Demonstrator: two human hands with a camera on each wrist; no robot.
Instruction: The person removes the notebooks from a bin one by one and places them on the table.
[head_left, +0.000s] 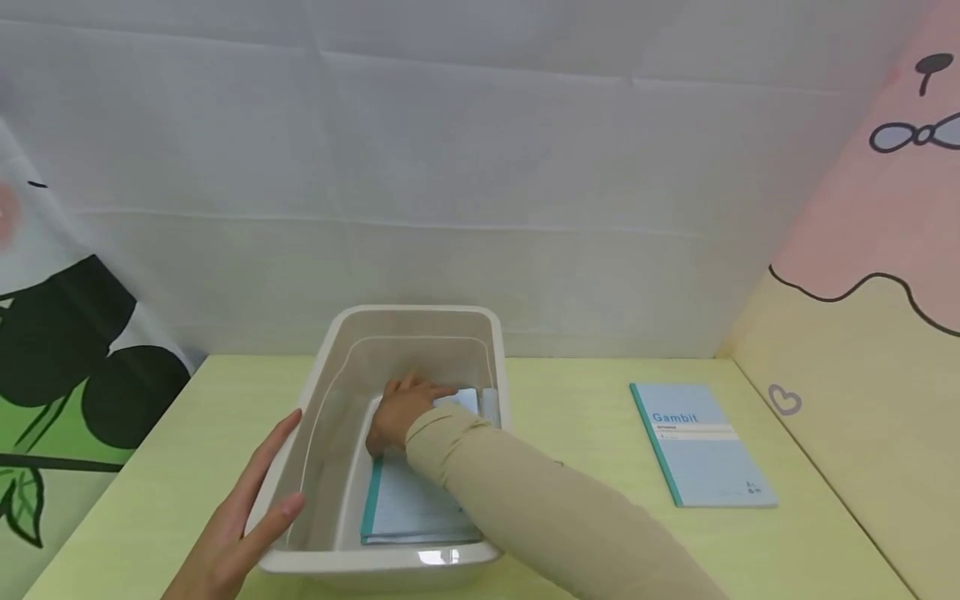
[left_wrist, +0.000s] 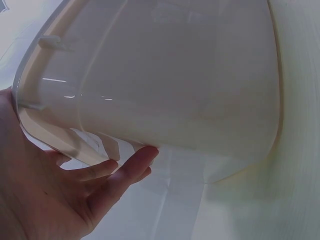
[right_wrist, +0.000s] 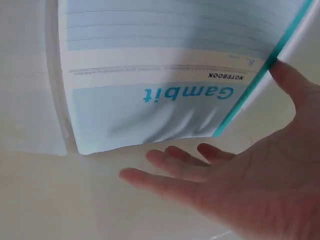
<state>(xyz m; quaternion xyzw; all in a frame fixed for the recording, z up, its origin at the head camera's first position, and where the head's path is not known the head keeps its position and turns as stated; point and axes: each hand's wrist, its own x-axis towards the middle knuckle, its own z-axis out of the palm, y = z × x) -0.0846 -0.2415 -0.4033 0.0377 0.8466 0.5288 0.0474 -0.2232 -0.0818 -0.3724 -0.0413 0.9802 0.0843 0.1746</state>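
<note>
Table with bin, 1 notebook

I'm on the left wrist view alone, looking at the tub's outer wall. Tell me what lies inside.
Observer: A light-blue Gambit notebook lies in the tub.
Operator: Say what is at it.
Observer: The right grip reaches inside, its thumb at that notebook's teal spine.
Operator: Now report what lies beside the tub.
Observer: A second Gambit notebook lies cover up on the table, to the tub's right in the head view.
</note>
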